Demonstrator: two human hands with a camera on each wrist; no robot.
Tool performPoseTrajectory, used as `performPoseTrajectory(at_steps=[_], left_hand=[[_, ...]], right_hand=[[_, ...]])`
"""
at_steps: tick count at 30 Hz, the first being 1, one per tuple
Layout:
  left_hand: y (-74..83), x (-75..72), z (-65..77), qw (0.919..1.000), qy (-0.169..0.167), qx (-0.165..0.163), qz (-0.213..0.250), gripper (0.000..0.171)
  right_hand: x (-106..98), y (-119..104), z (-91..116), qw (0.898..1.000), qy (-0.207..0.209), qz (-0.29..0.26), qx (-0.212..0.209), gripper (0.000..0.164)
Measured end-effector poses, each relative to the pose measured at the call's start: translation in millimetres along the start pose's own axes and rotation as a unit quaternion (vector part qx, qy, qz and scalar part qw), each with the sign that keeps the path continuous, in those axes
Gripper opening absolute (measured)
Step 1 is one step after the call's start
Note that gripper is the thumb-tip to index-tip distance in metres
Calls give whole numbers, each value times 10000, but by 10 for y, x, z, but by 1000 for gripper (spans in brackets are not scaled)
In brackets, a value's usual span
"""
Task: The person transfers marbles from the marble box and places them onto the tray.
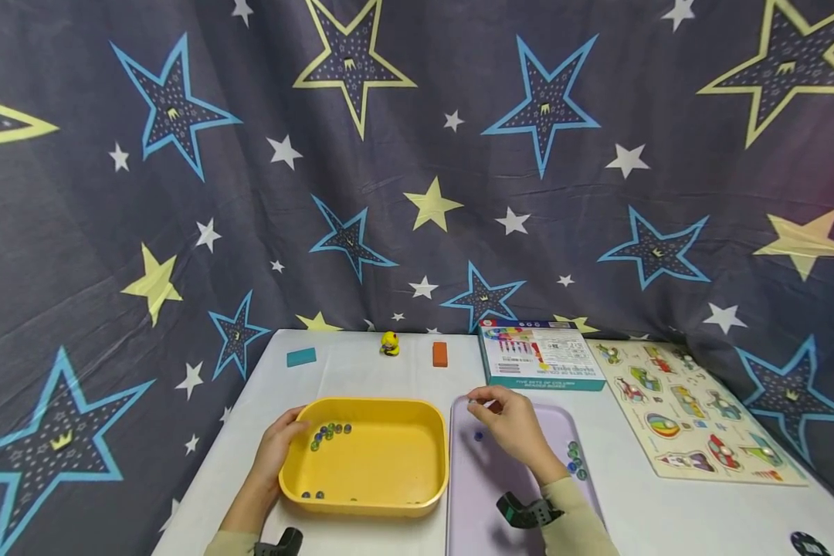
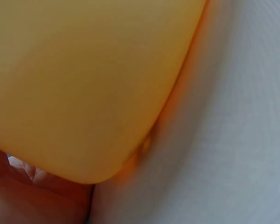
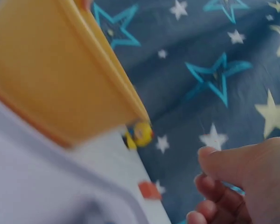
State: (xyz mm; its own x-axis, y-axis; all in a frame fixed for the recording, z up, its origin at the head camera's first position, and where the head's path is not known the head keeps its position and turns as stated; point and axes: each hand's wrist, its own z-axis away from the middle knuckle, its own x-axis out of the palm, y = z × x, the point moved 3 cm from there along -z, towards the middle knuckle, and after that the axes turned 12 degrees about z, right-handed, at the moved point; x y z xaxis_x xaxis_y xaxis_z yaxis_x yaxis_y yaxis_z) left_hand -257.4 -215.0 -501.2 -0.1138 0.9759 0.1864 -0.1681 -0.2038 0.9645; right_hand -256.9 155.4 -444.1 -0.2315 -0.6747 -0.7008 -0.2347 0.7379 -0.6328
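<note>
My left hand (image 1: 276,448) grips the left rim of a yellow plastic tub (image 1: 389,409). Several glass marbles (image 1: 329,432) lie along the tub's far left corner, and a few more sit by its near wall. Over the far left part of a lilac tray (image 1: 542,413), my right hand (image 1: 513,421) pinches a small marble (image 1: 471,401) between thumb and fingertips, mostly hidden by them. A dark blue marble (image 1: 478,436) rests on the tray below this hand. Several green and blue marbles (image 1: 574,461) gather by the tray's right edge.
Behind the tub lie a teal block (image 1: 301,357), a yellow toy duck (image 1: 389,344) and an orange block (image 1: 440,354). A boxed game (image 1: 538,359) stands behind the tray, with a wooden picture puzzle (image 1: 695,425) to its right. A starry curtain (image 1: 389,154) hangs behind the table.
</note>
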Motion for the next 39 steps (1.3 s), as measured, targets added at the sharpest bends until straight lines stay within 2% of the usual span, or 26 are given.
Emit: performPoseTrajectory(at_steps=[6,14,19,23,26,32,39], left_hand=[[-3,-1,-13,9999,-74,53,123,37],[-5,3,-21,9999,-123,69,73,38],[1,15,-19,9999,-143,52,57,38],[5,18,-22,9998,-139,64,97,37],[4,17,-24,9999,-122,87,84,37],[-10,7,-18,9999,-120,72,29,38],[-17,-6,-13,9999,-143,3,58,38]], right_hand=[[-118,290,-34,9991,-107,355,190,16],[-199,542,-28,9963,-13,770,378,17],[-176,656,-5,9916,-317,972,795,15],[-115,720,13,9867,-651,962,1136,14],[-71,746,22,9849,-758,975,1210,12],[-24,755,27,9819,-844,1046,1332,10],[-8,739,41,9817,-801,1181,1264,10]])
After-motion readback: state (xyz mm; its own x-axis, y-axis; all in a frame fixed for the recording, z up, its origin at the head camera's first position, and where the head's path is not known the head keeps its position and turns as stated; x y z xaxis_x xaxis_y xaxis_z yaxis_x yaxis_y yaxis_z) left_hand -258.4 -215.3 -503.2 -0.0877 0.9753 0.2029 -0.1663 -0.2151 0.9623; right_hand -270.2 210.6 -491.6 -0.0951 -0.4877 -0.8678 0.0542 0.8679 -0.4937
